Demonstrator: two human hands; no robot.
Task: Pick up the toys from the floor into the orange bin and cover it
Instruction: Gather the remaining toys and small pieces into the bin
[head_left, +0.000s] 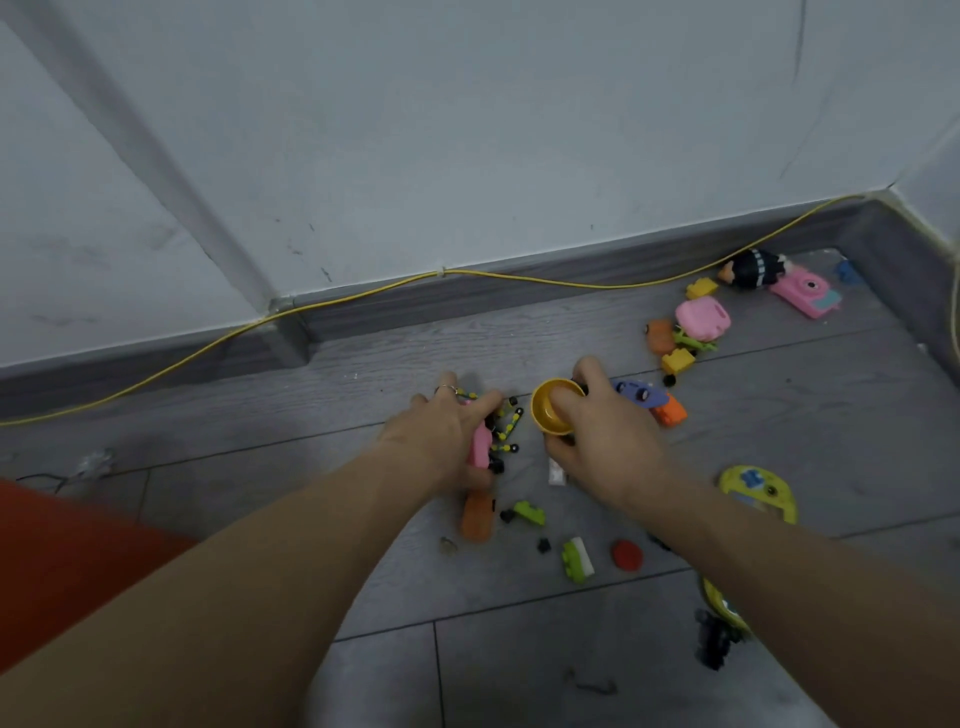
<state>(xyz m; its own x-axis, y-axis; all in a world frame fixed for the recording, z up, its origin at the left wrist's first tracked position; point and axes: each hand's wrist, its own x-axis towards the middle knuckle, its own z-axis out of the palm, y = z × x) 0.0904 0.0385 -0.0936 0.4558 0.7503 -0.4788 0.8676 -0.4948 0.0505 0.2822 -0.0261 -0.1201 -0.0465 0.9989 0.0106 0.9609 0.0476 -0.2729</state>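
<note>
While both of my arms reach out over the grey floor (260, 467), I judge I am still in the gathering step, with most toys still down. My left hand (441, 441) has its fingers curled round a pink toy (480, 446), pressed among the yellow-and-black beaded pieces (506, 423), probably so I can scoop several at once. My right hand (605, 439) grips a yellow cup (550, 408), tipped on its side with its mouth towards the left hand, which I take as a way to carry it off with anything caught inside. The orange bin (62, 566) shows only as an edge at the floor's near left corner, beside my left forearm, close enough for a short swing. Its cover I cannot see. More toys crowd the far right corner by the skirting: a pink camera (805, 290), a striped doll (753, 267).
</note>
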